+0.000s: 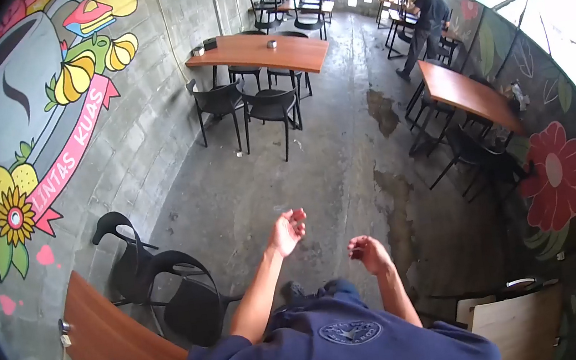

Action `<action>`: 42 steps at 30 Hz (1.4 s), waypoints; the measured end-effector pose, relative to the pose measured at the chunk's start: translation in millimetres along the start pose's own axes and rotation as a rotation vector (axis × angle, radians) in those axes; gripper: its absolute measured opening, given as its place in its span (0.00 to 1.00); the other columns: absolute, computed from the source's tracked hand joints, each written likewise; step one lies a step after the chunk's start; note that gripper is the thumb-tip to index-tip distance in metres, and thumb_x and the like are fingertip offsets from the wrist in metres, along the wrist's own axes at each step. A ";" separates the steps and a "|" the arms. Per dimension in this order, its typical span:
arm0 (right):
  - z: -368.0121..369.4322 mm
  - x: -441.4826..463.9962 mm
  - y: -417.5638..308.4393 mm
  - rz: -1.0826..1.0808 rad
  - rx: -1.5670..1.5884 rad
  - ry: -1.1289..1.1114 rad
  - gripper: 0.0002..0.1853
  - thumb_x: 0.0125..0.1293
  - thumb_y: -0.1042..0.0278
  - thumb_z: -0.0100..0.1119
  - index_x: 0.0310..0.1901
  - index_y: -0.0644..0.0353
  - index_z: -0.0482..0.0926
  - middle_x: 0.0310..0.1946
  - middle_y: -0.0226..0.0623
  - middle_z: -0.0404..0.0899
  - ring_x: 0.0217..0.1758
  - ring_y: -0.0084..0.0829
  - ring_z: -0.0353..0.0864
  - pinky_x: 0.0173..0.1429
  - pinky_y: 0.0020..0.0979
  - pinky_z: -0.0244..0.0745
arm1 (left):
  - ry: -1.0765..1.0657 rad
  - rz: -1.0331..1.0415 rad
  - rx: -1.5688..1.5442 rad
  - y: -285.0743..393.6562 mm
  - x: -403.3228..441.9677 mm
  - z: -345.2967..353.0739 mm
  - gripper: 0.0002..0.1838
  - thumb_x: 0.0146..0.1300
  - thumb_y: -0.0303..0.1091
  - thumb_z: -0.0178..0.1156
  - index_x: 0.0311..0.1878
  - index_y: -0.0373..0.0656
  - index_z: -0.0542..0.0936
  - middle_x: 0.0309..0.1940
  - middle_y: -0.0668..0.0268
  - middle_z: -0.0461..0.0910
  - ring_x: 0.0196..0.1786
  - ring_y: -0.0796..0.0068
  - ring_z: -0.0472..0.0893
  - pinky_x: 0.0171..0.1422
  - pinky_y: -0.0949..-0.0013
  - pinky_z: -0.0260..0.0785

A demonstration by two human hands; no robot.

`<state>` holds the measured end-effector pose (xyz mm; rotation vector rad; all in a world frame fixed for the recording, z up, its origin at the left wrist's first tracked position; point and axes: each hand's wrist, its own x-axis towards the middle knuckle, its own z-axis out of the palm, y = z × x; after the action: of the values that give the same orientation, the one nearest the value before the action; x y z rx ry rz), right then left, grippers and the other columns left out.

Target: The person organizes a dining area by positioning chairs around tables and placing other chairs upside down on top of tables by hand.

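My left hand point(287, 233) is raised in front of my body, palm turned inward, its fingers loosely bent and apart with nothing in them. Lower and to the right, my right hand point(370, 254) hangs in the air with fingers loosely curled; I see nothing held in it. Neither hand touches anything. Below both is the grey concrete floor point(234, 208). Nearest on the left are black chairs point(192, 307) beside a brown wooden table point(118, 345).
Ahead stands a wooden table point(258, 53) with black chairs point(270, 106) around it. Another table point(468, 93) with chairs lies along the right wall. A person in dark clothes point(429, 15) stands at the far right. A wooden box-like piece point(518, 328) is at lower right.
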<state>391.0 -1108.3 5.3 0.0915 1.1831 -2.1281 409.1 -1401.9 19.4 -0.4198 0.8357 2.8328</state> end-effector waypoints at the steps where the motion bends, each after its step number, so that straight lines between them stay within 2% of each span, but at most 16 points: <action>1: 5.6 14.0 -6.4 0.005 0.014 0.012 0.14 0.64 0.63 0.45 0.41 0.64 0.76 0.34 0.41 0.80 0.36 0.37 0.79 0.44 0.36 0.74 | 0.018 -0.013 0.002 18.9 5.2 1.3 0.15 0.62 0.43 0.53 0.46 0.43 0.77 0.39 0.68 0.80 0.34 0.73 0.76 0.40 0.70 0.70; 3: 11.1 46.7 -16.1 0.028 0.015 0.005 0.14 0.63 0.63 0.45 0.40 0.64 0.76 0.34 0.41 0.79 0.36 0.37 0.78 0.45 0.37 0.73 | 0.023 0.083 -0.036 53.8 15.4 3.1 0.15 0.63 0.42 0.52 0.46 0.43 0.77 0.39 0.68 0.80 0.35 0.72 0.76 0.41 0.69 0.70; 6: 19.2 101.2 -12.6 0.106 0.048 0.041 0.14 0.63 0.64 0.43 0.40 0.64 0.75 0.34 0.42 0.79 0.36 0.37 0.78 0.44 0.37 0.73 | 0.028 0.113 -0.157 76.9 23.6 -19.4 0.15 0.64 0.42 0.52 0.46 0.42 0.77 0.38 0.67 0.80 0.35 0.71 0.76 0.41 0.68 0.69; 10: 44.6 176.0 -4.7 0.175 0.022 -0.008 0.14 0.65 0.63 0.41 0.39 0.64 0.75 0.35 0.42 0.79 0.36 0.37 0.78 0.45 0.37 0.73 | 0.130 0.061 -0.215 87.4 40.8 -61.0 0.15 0.64 0.43 0.52 0.44 0.44 0.78 0.37 0.68 0.80 0.34 0.73 0.75 0.42 0.69 0.68; 12: 61.2 220.0 -4.0 0.254 -0.058 -0.043 0.17 0.69 0.63 0.36 0.40 0.65 0.75 0.34 0.42 0.79 0.35 0.36 0.78 0.44 0.37 0.74 | 0.153 0.033 -0.251 98.2 56.7 -82.7 0.15 0.64 0.44 0.52 0.45 0.44 0.78 0.36 0.69 0.80 0.34 0.72 0.75 0.42 0.68 0.68; 15: 82.1 293.2 -3.5 0.320 -0.068 -0.073 0.17 0.69 0.63 0.36 0.40 0.65 0.75 0.34 0.41 0.79 0.35 0.36 0.78 0.44 0.36 0.74 | 0.217 0.050 -0.263 131.6 87.4 -106.3 0.16 0.63 0.43 0.53 0.46 0.43 0.78 0.38 0.66 0.80 0.35 0.70 0.76 0.42 0.67 0.69; 21: 153.7 474.9 -23.2 0.437 -0.101 -0.208 0.16 0.69 0.64 0.38 0.39 0.65 0.75 0.35 0.40 0.78 0.35 0.36 0.77 0.44 0.36 0.74 | 0.305 0.271 -0.320 270.1 156.2 -141.6 0.14 0.64 0.42 0.52 0.45 0.42 0.77 0.38 0.66 0.79 0.34 0.69 0.76 0.40 0.66 0.69; 23: 194.5 543.5 -44.8 0.338 -0.135 -0.389 0.15 0.68 0.64 0.40 0.40 0.65 0.75 0.34 0.40 0.78 0.35 0.35 0.77 0.42 0.35 0.74 | 0.347 0.381 -0.309 325.7 178.5 -152.5 0.14 0.65 0.42 0.51 0.45 0.43 0.76 0.38 0.67 0.78 0.34 0.71 0.74 0.41 0.67 0.67; 26: 254.8 626.8 -93.9 0.269 -0.158 -0.423 0.13 0.67 0.66 0.42 0.40 0.65 0.75 0.34 0.40 0.78 0.34 0.34 0.77 0.41 0.33 0.73 | 0.344 0.483 -0.260 408.4 218.8 -154.2 0.14 0.65 0.42 0.51 0.45 0.43 0.76 0.39 0.68 0.77 0.35 0.71 0.73 0.41 0.68 0.66; 30: 294.3 709.9 -139.2 0.217 -0.222 -0.399 0.12 0.67 0.67 0.44 0.39 0.65 0.76 0.33 0.39 0.78 0.33 0.33 0.77 0.40 0.31 0.73 | 0.328 0.561 -0.259 472.8 264.6 -162.1 0.14 0.65 0.42 0.51 0.46 0.43 0.75 0.39 0.68 0.77 0.35 0.71 0.72 0.42 0.68 0.65; 32: 304.2 739.5 -151.4 0.187 -0.171 -0.397 0.12 0.67 0.67 0.43 0.39 0.66 0.75 0.33 0.39 0.78 0.33 0.33 0.77 0.40 0.31 0.73 | 0.296 0.548 -0.271 489.9 294.7 -179.6 0.14 0.65 0.42 0.51 0.46 0.43 0.75 0.39 0.68 0.77 0.35 0.71 0.73 0.42 0.67 0.66; 36: 284.0 793.5 -133.0 0.216 -0.154 -0.318 0.14 0.68 0.65 0.42 0.40 0.65 0.76 0.35 0.39 0.78 0.34 0.34 0.78 0.41 0.32 0.74 | 0.299 0.332 -0.321 513.9 360.1 -216.8 0.16 0.63 0.45 0.53 0.45 0.43 0.77 0.39 0.68 0.78 0.34 0.71 0.73 0.41 0.68 0.67; 39: 257.3 825.5 -108.6 0.395 -0.111 -0.041 0.14 0.65 0.62 0.44 0.38 0.63 0.76 0.35 0.38 0.79 0.33 0.34 0.77 0.40 0.35 0.74 | 0.255 0.178 -0.307 539.8 417.6 -245.1 0.15 0.62 0.44 0.54 0.44 0.44 0.77 0.39 0.68 0.79 0.34 0.71 0.74 0.40 0.67 0.67; 40: 246.0 832.9 -99.3 0.360 -0.083 0.007 0.14 0.65 0.62 0.44 0.38 0.63 0.76 0.35 0.38 0.79 0.33 0.34 0.77 0.40 0.35 0.74 | 0.227 0.123 -0.289 551.1 436.4 -250.3 0.15 0.62 0.44 0.54 0.44 0.44 0.77 0.39 0.68 0.79 0.34 0.71 0.74 0.40 0.67 0.67; 42: 231.3 840.5 -90.3 0.430 -0.104 0.261 0.14 0.63 0.61 0.44 0.36 0.63 0.75 0.33 0.38 0.78 0.32 0.34 0.76 0.40 0.35 0.74 | 0.228 -0.002 -0.261 575.1 474.3 -254.8 0.15 0.64 0.43 0.52 0.44 0.44 0.77 0.36 0.67 0.80 0.33 0.71 0.75 0.40 0.68 0.66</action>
<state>-241.6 -1704.2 -107.8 0.5414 1.2853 -1.7079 -115.4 -1986.6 -41.2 -0.7905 0.4967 2.9389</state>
